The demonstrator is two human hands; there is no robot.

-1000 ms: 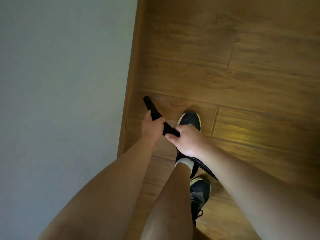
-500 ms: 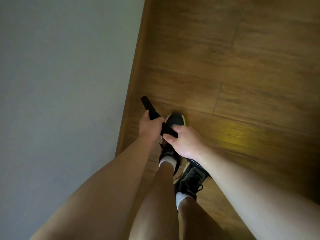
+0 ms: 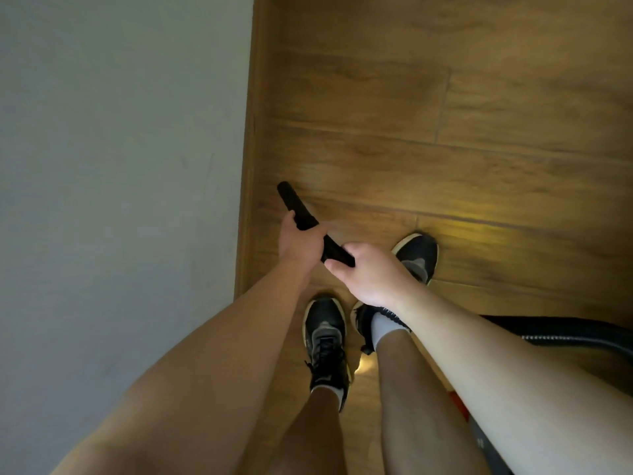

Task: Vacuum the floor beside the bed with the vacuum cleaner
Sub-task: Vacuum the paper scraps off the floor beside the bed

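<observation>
Both hands grip the black wand (image 3: 301, 214), left hand (image 3: 299, 246) ahead of right hand (image 3: 368, 275), its long axis pointing forward-left toward the bed (image 3: 120, 166).

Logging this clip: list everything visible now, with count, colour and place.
vacuum tube: one, black, gripped by both hands, tip near the wooden strip.
hose: one, black, ribbed, right edge.
orange part: one, lower right, mostly hidden.
floor: one, brown wood planks, centre and right.
wooden strip: one, brown, between floor and grey surface.
grey surface: one, left half; wall or bed unclear.
shoes: two, black, on the floor.
socks: two, white, at the ankles.
left hand: one, grips the tube in front.
right hand: one, grips the tube's rear.
</observation>
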